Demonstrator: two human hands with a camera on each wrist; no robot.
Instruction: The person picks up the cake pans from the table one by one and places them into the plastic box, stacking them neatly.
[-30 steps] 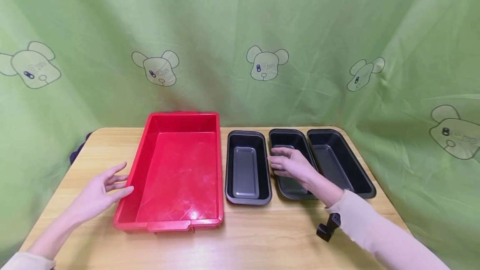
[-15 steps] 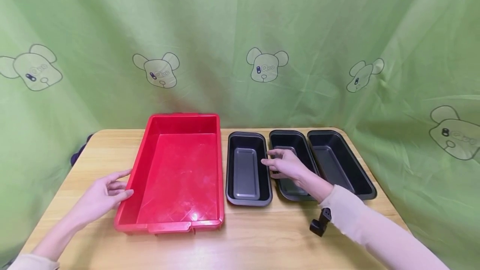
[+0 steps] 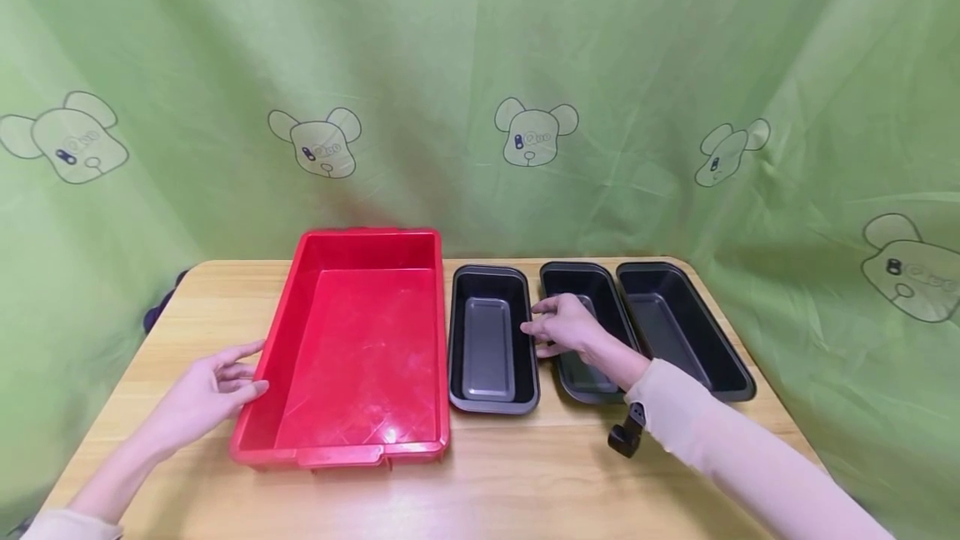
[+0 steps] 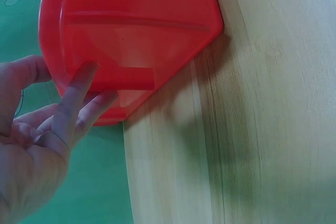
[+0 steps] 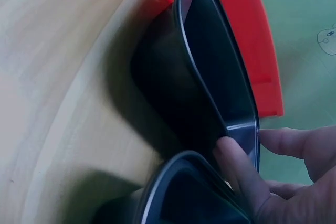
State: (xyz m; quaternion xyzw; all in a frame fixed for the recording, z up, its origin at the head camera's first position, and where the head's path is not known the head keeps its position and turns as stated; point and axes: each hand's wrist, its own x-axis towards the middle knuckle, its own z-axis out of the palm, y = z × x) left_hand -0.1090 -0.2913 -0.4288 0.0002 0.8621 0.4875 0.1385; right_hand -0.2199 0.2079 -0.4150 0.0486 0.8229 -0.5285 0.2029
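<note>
A large red plastic bin (image 3: 363, 348) stands left of centre. My left hand (image 3: 202, 398) is at its left wall, thumb over the rim and fingers along the outside. In the left wrist view those fingers lie against the red outer wall (image 4: 131, 40). Right of the bin are three black loaf pans in a row. My right hand (image 3: 570, 327) pinches the right rim of the nearest loaf pan (image 3: 487, 348). It reaches across the middle loaf pan (image 3: 585, 377), hiding part of it. In the right wrist view, fingertips sit at the first pan's rim (image 5: 223, 127).
A third loaf pan (image 3: 663, 323) stands at the right, close beside the middle one. All stand on a light wooden table (image 3: 510, 473). Behind and on both sides hangs a green curtain (image 3: 427, 107) with bear-head prints. A black wrist camera (image 3: 626, 432) hangs under the right sleeve.
My right hand has moved left from above the middle pan to the first pan's rim, and that pan has shifted slightly left. My left hand's fingers have closed in on the bin's rim.
</note>
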